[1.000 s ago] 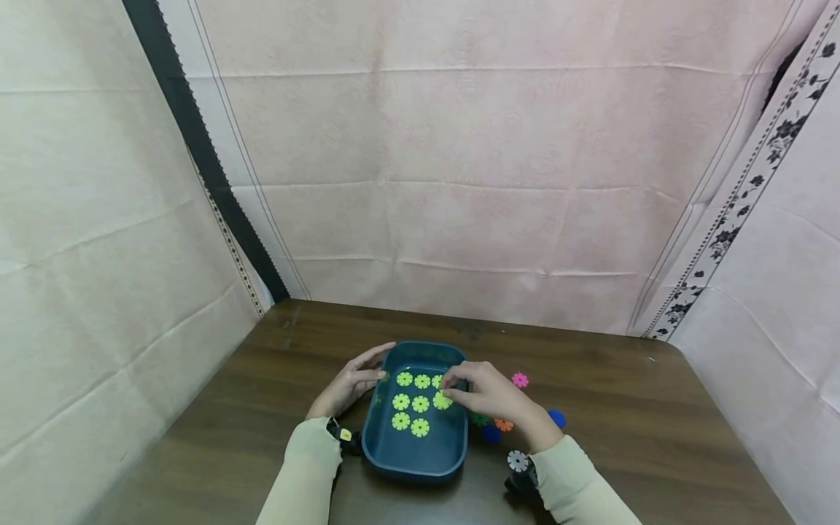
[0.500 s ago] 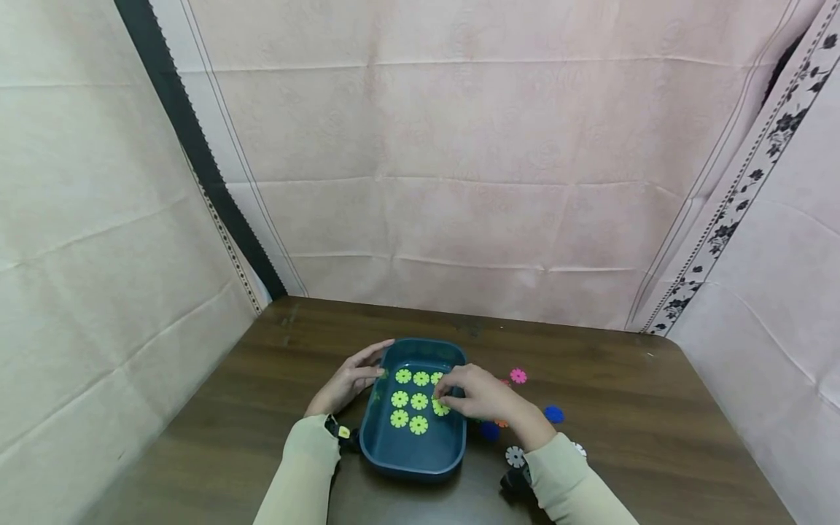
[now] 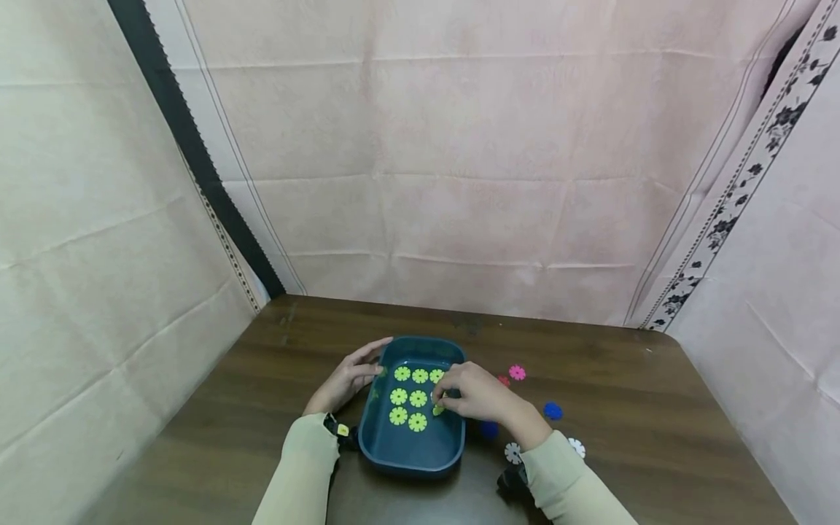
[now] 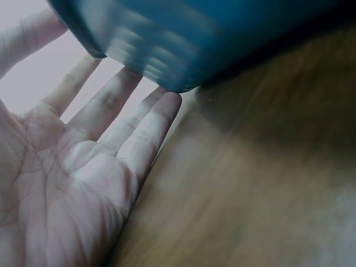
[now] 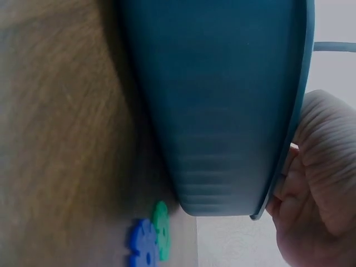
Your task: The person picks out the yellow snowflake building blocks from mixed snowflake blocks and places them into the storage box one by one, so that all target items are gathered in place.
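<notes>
A dark blue rectangular tray (image 3: 413, 448) stands on the table, with several yellow notched plastic discs (image 3: 418, 399) in rows on its floor. My left hand (image 3: 348, 383) holds the tray's left side near the far corner, thumb over the rim; in the left wrist view its long fingers (image 4: 105, 105) reach against the outer wall. Across the right rim, my right hand (image 3: 477, 394) pinches a tilted yellow disc (image 3: 438, 410) between thumb and fingers, low over the right column. The fingertips partly cover that disc; in the right wrist view the tray wall hides them.
Right of the tray lie loose notched discs: a pink one (image 3: 517, 372), a red one (image 3: 503, 380), blue ones (image 3: 553, 410) and white ones (image 3: 512, 453). A green disc (image 5: 161, 231) shows in the right wrist view. Cloth sheets (image 3: 459, 182) surround the wooden table (image 3: 590, 372).
The right hand's fingertips have drawn closer around the yellow disc, which now stands tilted. The left hand stays at the tray. The head view has shifted slightly.
</notes>
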